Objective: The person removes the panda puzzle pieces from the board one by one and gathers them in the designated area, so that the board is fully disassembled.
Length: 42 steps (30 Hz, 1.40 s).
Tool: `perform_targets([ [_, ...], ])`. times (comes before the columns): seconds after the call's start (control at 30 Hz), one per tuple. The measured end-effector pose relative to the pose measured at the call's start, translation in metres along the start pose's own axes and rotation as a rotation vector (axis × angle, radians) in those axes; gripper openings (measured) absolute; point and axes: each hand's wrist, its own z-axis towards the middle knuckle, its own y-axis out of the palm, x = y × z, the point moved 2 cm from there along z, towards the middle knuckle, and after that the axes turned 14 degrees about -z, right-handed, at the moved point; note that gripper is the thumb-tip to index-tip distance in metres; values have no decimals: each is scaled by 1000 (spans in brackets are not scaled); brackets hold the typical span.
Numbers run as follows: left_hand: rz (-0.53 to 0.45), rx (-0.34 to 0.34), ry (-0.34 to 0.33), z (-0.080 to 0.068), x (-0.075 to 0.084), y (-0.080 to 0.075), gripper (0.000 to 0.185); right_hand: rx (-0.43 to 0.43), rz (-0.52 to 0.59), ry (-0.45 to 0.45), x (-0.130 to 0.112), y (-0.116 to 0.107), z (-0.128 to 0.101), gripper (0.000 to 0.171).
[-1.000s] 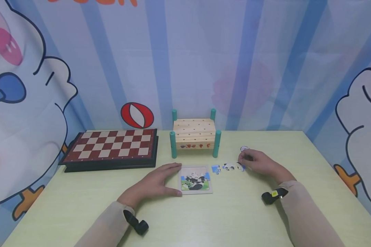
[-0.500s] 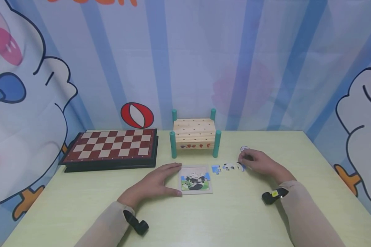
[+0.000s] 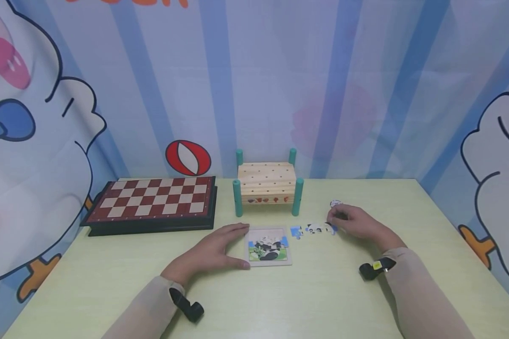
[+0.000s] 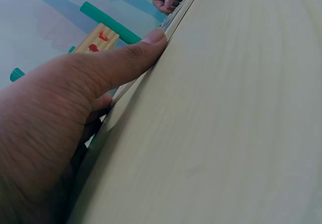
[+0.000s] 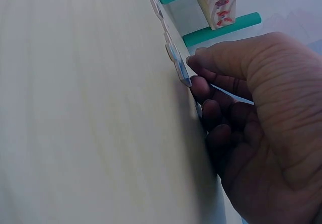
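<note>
- Left hand (image 3: 209, 252) lies flat on the pale green desk (image 3: 110, 282), fingers straight, thumb and forefinger bracing the square panda puzzle tray (image 3: 268, 247).
- Right hand (image 3: 356, 223): grip pinches the end piece of the loose row of flat panda puzzle pieces (image 3: 316, 229) lying right of the tray.
- I judge the pieces light, thin and stiff; best taken by the edges.

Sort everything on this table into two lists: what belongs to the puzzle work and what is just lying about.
In use:
- puzzle tray, steadied by the left hand
- loose puzzle pieces, touched by the right hand
- single piece beyond that hand

Lying about:
- chessboard
- wooden peg bench
</note>
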Motion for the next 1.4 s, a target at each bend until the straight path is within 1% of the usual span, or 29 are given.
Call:
perform_targets([
  [0.2, 12, 5, -2, 1, -2, 1, 101, 55, 14, -32, -6, -1, 3, 14],
  [0.33, 8, 7, -5, 1, -2, 1, 101, 107, 8, -63, -25, 4, 8, 13],
  [0.4, 5, 6, -7, 1, -2, 1, 101, 119, 6, -106, -42, 11, 11, 10],
  [0.43, 5, 5, -7, 1, -1, 1, 101, 118, 5, -143, -53, 16, 12, 8],
  [0.53, 7, 4, -9, 1, -1, 1, 101, 88, 5, -291, -90, 34, 15, 5],
  [0.63, 13, 5, -7, 1, -1, 0, 100, 52, -3, -410, -126, 52, 17, 7],
  [0.7, 14, 6, 0, 1, -1, -1, 99, 41, -14, -453, -145, 62, 21, 12],
  [0.8, 10, 4, 18, 0, -2, -2, 97, 51, -70, -460, -163, 75, 30, 19],
  [0.87, 3, 2, 27, 0, -2, -1, 96, 58, -109, -446, -171, 80, 34, 24],
  [0.97, -9, -1, 32, -1, -1, 0, 94, 70, -184, -417, -175, 86, 39, 28],
  [1.1, -8, -2, 34, -1, 0, 1, 95, 64, -242, -380, -174, 89, 39, 29],
  [1.27, -2, -4, 33, -2, 1, 0, 96, 39, -267, -388, -174, 90, 39, 26],
  [1.4, 6, -4, 31, -2, 0, -1, 97, 29, -256, -409, -176, 89, 40, 23],
])
